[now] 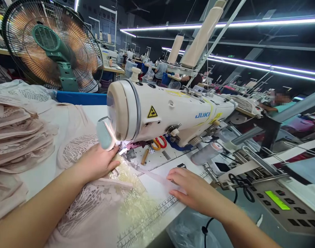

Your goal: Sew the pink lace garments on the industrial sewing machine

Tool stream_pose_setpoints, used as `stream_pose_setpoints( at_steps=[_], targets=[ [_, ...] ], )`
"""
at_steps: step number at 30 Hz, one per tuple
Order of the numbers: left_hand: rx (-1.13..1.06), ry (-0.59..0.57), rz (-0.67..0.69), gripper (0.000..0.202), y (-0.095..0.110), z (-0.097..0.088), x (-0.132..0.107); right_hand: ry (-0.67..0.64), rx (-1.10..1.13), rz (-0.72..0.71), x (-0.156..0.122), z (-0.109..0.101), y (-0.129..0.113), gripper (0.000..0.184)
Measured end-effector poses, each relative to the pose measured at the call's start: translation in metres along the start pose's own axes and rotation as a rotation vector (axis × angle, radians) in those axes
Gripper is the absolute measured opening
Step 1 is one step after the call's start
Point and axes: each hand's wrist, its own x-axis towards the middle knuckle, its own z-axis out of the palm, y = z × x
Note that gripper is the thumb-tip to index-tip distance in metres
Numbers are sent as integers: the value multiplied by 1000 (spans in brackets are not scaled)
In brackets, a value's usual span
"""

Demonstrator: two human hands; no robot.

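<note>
My left hand (99,162) lies on pale pink lace fabric (80,206) close to the needle area of the white sewing machine (152,110). Its thumb is stretched out; the other fingertips are partly hidden by the machine's light-coloured guard (105,135). From the needle area a thin, pale pink strip (153,176) runs across the bed toward my right hand (184,184). That hand hovers over the front of the table, thumb and forefinger apart, with the strip reaching the gap between them. Crinkled, yellowish clear film (136,199) lies between the hands.
Stacked pink lace pieces (20,131) fill the left side. A large fan (51,44) stands behind. Scissors with red and yellow handles (159,142) and a wooden-handled tool (145,156) lie beneath the machine arm. At right are a thread cone (206,153) and a control panel (281,203).
</note>
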Motion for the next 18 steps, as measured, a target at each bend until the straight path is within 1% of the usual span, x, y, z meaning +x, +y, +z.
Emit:
stream_pose_setpoints(
  at_steps=[7, 12, 14, 18],
  targets=[
    [-41, -6, -25, 47, 2, -4, -1, 35, 9, -49, -5, -1, -9, 24],
    [-3, -6, -25, 52, 3, -4, -1, 53, 4, -89, -5, -1, -12, 23],
    [15, -6, -16, 53, 3, -4, -2, 76, 13, -122, -7, 0, -14, 21],
    [-1, 14, -15, 54, 1, -3, -2, 168, 95, -231, -12, 6, -24, 14]
  ],
)
